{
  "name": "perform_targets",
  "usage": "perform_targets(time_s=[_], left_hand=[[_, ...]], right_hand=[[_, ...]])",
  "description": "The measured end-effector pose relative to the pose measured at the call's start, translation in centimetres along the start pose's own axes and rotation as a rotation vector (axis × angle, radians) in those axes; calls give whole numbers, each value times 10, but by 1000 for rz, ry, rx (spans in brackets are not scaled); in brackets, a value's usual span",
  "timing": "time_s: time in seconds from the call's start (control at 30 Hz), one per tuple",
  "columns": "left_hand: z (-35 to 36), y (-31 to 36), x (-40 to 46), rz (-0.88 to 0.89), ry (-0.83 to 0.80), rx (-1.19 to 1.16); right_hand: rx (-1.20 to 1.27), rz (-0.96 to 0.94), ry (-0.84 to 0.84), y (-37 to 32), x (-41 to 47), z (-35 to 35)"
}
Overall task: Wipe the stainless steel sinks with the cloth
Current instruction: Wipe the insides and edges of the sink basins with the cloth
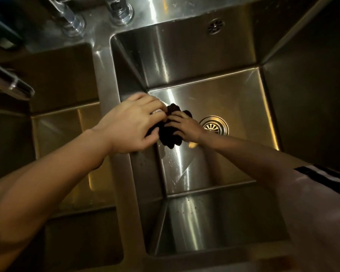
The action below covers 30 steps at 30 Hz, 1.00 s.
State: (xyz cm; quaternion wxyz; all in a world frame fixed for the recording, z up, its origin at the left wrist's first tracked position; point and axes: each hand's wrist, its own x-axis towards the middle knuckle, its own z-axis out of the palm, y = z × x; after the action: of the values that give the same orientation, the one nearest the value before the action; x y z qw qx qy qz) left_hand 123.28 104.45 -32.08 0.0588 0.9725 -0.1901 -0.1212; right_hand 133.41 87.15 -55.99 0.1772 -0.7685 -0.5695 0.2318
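- We're looking down into the right sink, and both bare hands meet on the cloth. It's a dark, bunched wad close to the basin's left wall, with the drain just beside it on the right.
- Left grip: it reaches in across the divider between the basins, fingers curled onto the cloth's left side and clamped on it.
- Right grip: fingers dig into the wad from the right, clamped on it too. This hand looks lower in the basin.
- The key relation is that the wad's long axis runs roughly from the far wall toward the near wall. It's sandwiched with one grip on each side, so neither hand is nearer.
- We can't tell whether the wad touches the sink floor or hangs just above it.
- Our read is that the cloth is being gathered or wrung. The right grip suits the floor and drain side, the left grip the left wall.
- Droplets and specks show on the floor toward the near wall, so there's work left there. The left sink lies across the divider.
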Motion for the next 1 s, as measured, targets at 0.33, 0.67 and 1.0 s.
perform_targets(time_s=[0.33,0.67,1.0], left_hand=[[-6,8,-2,-35,4,61],[-1,102,-53,-384,122,-16],[26,243,-125,-873,209,-150]], right_hand=[[27,-127,-349,-13,-83,15],[-159,-352,-602,-42,-117,17],[48,-212,-738,-85,-85,13]])
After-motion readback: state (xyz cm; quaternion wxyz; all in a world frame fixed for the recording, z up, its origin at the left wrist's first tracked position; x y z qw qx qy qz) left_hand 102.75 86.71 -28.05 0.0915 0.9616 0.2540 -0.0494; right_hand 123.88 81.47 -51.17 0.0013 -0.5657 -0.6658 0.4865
